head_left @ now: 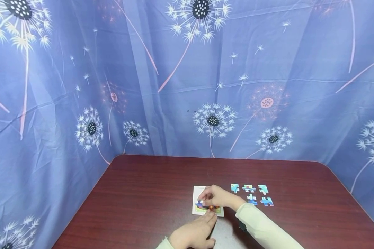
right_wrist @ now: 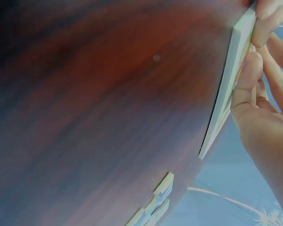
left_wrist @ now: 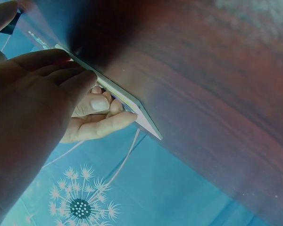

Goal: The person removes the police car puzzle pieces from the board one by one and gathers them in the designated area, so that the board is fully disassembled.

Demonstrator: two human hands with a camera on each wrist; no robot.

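Observation:
A small white-edged puzzle board (head_left: 198,190) lies on the table, with colourful puzzle pieces in its lower part. My right hand (head_left: 219,197) is over the board, index finger and thumb pinching a blue puzzle piece (head_left: 199,204) at its left side; the hand hides much of the board's right half. Below it, my left hand (head_left: 195,232) rests its outstretched fingers against the board's near edge. In the left wrist view the fingers of the right hand (left_wrist: 96,113) bend down to the board's face. From the right wrist, the board's pale side (right_wrist: 225,77) shows beside the thumb.
Several loose puzzle pieces (head_left: 248,188) lie in two rows to the right of the board, close to the right forearm. The dark red wooden table (head_left: 137,193) ends at a blue curtain (head_left: 180,114) with dandelion prints at the back and sides.

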